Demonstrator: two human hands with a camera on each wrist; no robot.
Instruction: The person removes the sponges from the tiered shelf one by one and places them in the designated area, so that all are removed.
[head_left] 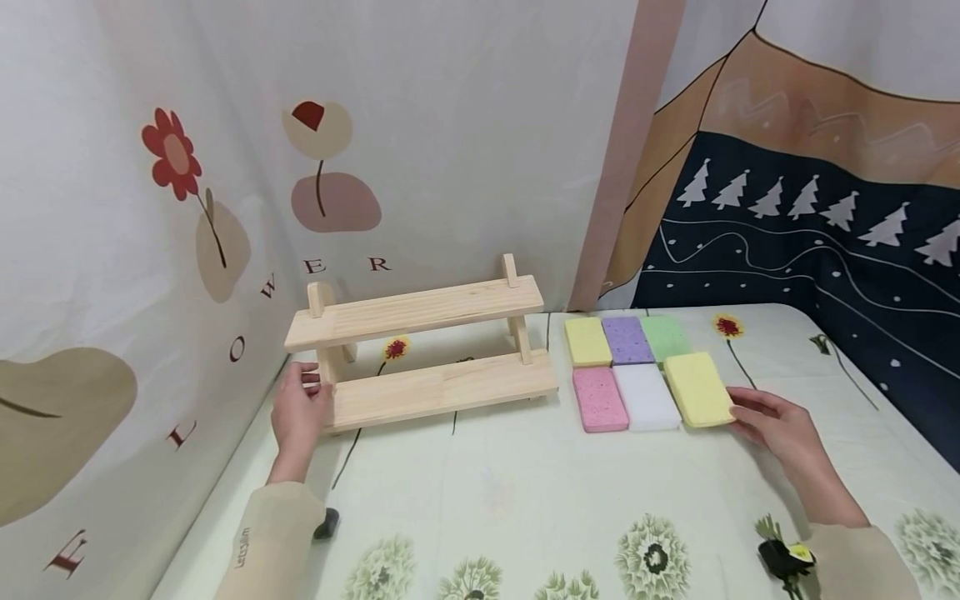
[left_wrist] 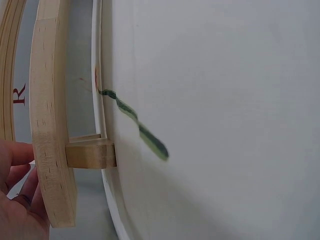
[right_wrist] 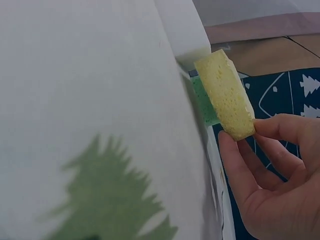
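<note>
A two-tier wooden shelf [head_left: 442, 392] stands on the cloth-covered table at the left. My left hand [head_left: 298, 408] holds the left end of its lower board, beside the upright; in the left wrist view the fingers [left_wrist: 22, 152] bend behind the board's end [left_wrist: 52, 165], partly hidden by it. At the right, my right hand [head_left: 776, 425] pinches a yellow sponge [head_left: 699, 390] by its near right corner. The right wrist view shows that sponge [right_wrist: 225, 95] raised and tilted between thumb and fingertips. It is beside a white sponge [head_left: 647, 398] and in front of a green sponge [head_left: 665, 337].
Also in the sponge group are another yellow sponge [head_left: 588, 342], a purple sponge [head_left: 628, 341] and a pink sponge [head_left: 600, 400]. Printed cloth walls [head_left: 465, 150] rise behind and to the left of the table. A dark cloth with white trees [head_left: 750, 242] hangs at the right.
</note>
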